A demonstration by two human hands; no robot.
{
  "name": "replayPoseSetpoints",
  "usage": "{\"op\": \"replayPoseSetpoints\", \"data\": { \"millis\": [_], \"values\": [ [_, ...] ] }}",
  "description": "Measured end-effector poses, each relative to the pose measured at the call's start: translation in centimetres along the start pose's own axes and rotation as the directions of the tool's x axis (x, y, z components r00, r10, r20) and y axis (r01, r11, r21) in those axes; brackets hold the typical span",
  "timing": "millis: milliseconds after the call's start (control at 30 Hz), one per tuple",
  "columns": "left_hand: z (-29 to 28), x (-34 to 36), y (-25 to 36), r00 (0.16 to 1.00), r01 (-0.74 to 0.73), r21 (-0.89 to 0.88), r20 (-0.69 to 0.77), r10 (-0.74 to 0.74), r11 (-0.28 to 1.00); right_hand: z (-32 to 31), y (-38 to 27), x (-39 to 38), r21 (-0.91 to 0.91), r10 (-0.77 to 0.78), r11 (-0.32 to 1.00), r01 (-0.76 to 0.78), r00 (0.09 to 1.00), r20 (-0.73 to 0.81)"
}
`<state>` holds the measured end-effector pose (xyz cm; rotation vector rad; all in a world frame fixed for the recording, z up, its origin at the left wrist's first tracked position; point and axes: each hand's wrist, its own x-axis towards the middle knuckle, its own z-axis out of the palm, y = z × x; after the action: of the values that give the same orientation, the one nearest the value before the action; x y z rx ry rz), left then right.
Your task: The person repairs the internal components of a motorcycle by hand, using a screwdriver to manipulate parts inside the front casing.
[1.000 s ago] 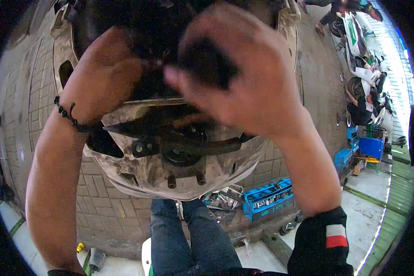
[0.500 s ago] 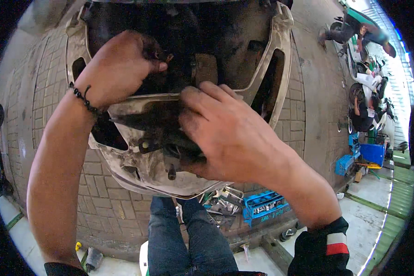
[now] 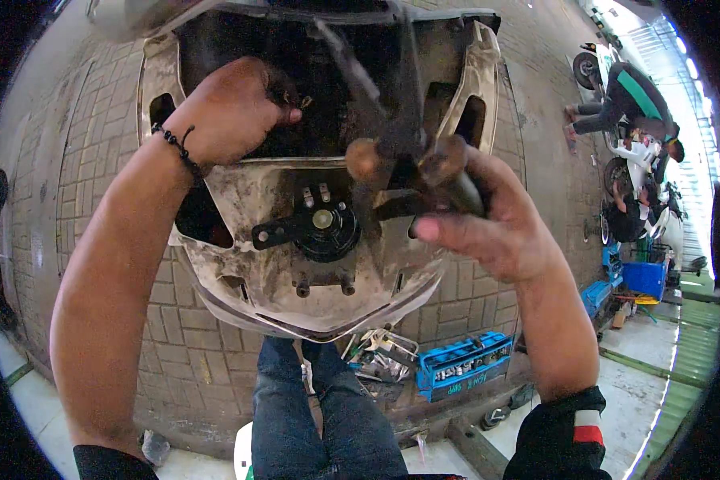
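A worn off-white scooter body panel [image 3: 240,212] lies in front of me. On it sits a round black horn [image 3: 324,230] with a dark bracket arm and two metal terminals, touched by neither hand. My left hand [image 3: 228,108], wearing a black beaded bracelet, reaches over the dark cavity. Its fingers are closed, and a small brassy metal tip [image 3: 306,102] shows beside the thumb. To the right of the horn, my right hand [image 3: 508,212] is turned with its thumb nearest me. Its fingers curl around a dark part [image 3: 400,196], which motion blur makes too unclear to name.
Below the panel, a blue toolbox [image 3: 464,364] and a heap of loose metal tools [image 3: 382,356] rest on the brick paving [image 3: 168,336]. At the right, a co-worker [image 3: 636,96] bends beside a white motorbike [image 3: 640,152]. A blue crate [image 3: 646,278] stands there too.
My right hand has moved right, off the horn, and turned over with a dark part in its fingers. The horn is now uncovered. My left hand keeps its closed grip over the cavity.
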<state>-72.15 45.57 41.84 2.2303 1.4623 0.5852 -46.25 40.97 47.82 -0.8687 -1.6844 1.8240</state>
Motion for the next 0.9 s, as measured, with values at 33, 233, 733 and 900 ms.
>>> {"op": "replayPoseSetpoints", "data": {
  "millis": [33,233,733,900],
  "values": [
    [-0.2,0.0,0.2,0.998,0.059,0.004,0.03,-0.059,0.998,-0.5,-0.2,-0.2,0.105,0.046,0.993,-0.05,0.998,0.037],
    [0.5,0.0,-0.1,0.998,-0.037,0.132,-0.049,0.044,0.991,-0.7,-0.4,-0.7,0.313,0.111,0.945,-0.096,0.993,-0.03],
    [0.3,-0.6,2.0,0.982,0.18,0.239,-0.104,-0.16,0.954,2.5,-4.0,2.3,-0.988,-0.032,0.149,-0.033,0.999,-0.038],
    [0.8,-0.8,1.8,0.984,0.12,0.285,-0.163,-0.075,0.951,3.4,-5.1,3.4,-0.991,0.07,0.092,-0.097,0.993,-0.091]
  ]
}}
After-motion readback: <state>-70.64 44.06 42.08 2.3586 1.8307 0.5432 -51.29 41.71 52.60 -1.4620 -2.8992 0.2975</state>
